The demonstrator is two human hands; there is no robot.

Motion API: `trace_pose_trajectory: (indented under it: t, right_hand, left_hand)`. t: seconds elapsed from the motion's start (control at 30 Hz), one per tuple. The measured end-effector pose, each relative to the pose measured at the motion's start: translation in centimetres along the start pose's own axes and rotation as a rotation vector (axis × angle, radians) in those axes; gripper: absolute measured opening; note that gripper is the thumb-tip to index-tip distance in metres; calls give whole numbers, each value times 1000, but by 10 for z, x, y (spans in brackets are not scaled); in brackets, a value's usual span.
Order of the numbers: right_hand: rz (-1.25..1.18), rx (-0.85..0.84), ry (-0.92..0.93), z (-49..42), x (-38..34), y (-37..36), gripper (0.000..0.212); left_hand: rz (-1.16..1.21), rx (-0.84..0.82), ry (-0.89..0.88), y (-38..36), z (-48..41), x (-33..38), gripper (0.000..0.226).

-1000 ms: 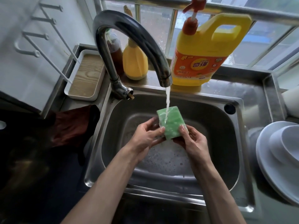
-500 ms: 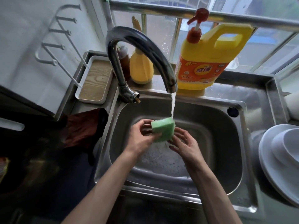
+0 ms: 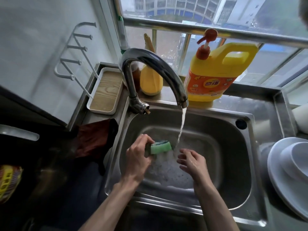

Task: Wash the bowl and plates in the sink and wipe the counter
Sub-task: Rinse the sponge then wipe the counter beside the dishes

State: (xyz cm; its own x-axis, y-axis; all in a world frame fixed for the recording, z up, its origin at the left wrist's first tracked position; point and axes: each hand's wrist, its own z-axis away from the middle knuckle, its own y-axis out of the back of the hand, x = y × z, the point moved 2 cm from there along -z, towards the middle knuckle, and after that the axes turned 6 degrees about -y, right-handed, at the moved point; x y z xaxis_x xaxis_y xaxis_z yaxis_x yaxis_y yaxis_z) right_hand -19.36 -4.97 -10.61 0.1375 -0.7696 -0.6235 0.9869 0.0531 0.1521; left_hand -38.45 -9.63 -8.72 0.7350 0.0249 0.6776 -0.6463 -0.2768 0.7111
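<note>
Left hand: We find the left hand (image 3: 139,158) low in the basin, its grip closed over one end of the green rectangular foam sponge (image 3: 161,147), fingers curled across the top.
Right hand: The right hand (image 3: 193,161) holds nothing. Its grip is loose, the wet fingers spread and slightly bent, just right of the sponge.
Sponge axis: The long axis runs left to right, with the free end pointing at the right hand.
Water: The stream (image 3: 181,129) from the curved chrome faucet (image 3: 155,69) falls between the sponge's free end and the right fingers. We cannot tell whether it touches the sponge.
Task's things: The stack of white round plates (image 3: 280,179), with the white bowl (image 3: 298,157) resting on it, stands on the steel table (image 3: 263,112). It is right of the stainless steel sink (image 3: 225,130), outside the basin, well apart from both hands and partly cut off by the frame edge.
Deciding relation: The crockery lies to the right, so the free right hand is the nearer one. We judge it best placed to fetch a piece while the left holds the sponge.
In the way: The sink's right wall and rim lie between that hand and the stack.
Surroundings: A large yellow plastic detergent jug (image 3: 216,72) with a red pump and a small yellow bottle (image 3: 150,80) stand behind the faucet. A white tray with a wood-grain base (image 3: 105,92) and a dark red cloth (image 3: 95,139) lie left of the sink.
Progress: We cannot tell whether the stack is already washed.
</note>
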Motion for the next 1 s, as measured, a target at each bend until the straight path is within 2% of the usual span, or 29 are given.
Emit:
trace_pose_trajectory:
  t: [0.07, 0.13, 0.27, 0.3, 0.37, 0.43, 0.47, 0.5, 0.57, 0.73, 0.8, 0.9, 1.0]
  right_hand:
    - [-105, -106, -118, 7, -4, -10, 42]
    - [-166, -209, -205, 14, -8, -19, 48]
    - [-273, -268, -191, 19, -4, -30, 30]
    - [-310, -269, -186, 20, -3, -33, 29]
    - [-333, -249, -115, 19, 1, -37, 29]
    - [-318, -262, -5, 19, 4, -43, 36]
    - [-295, -284, 33, 20, 5, -45, 40]
    - [-262, -315, 67, 23, 6, -48, 43]
    - [-159, -362, 118, 25, 4, -48, 39]
    - [-19, -256, 140, 18, -7, -38, 25]
    - [-8, -228, 127, 15, -9, -36, 21]
    - [14, -218, 117, 17, -8, -34, 16]
    - [23, -209, 114, 17, -6, -34, 15]
  left_hand:
    - [-38, -86, -80, 0, 0, 2, 38]
    - [-49, -199, -168, -2, -1, 2, 37]
    - [-24, -248, -153, 3, -2, -4, 40]
    - [25, -237, -55, 6, -2, -7, 45]
    - [233, -242, 287, 12, 0, -10, 51]
    - [471, -334, 546, 10, 3, -13, 46]
    - [523, -381, 611, 9, 3, -13, 49]
    - [548, -360, 657, 7, 4, -15, 52]
    - [474, -236, 633, 12, -1, -19, 59]
    - [445, -89, 528, 49, -28, -16, 60]
    - [491, 29, 517, 77, -41, -20, 54]
    - [527, 258, 613, 116, -56, -42, 40]
    - [530, 353, 695, 142, -72, -71, 28]
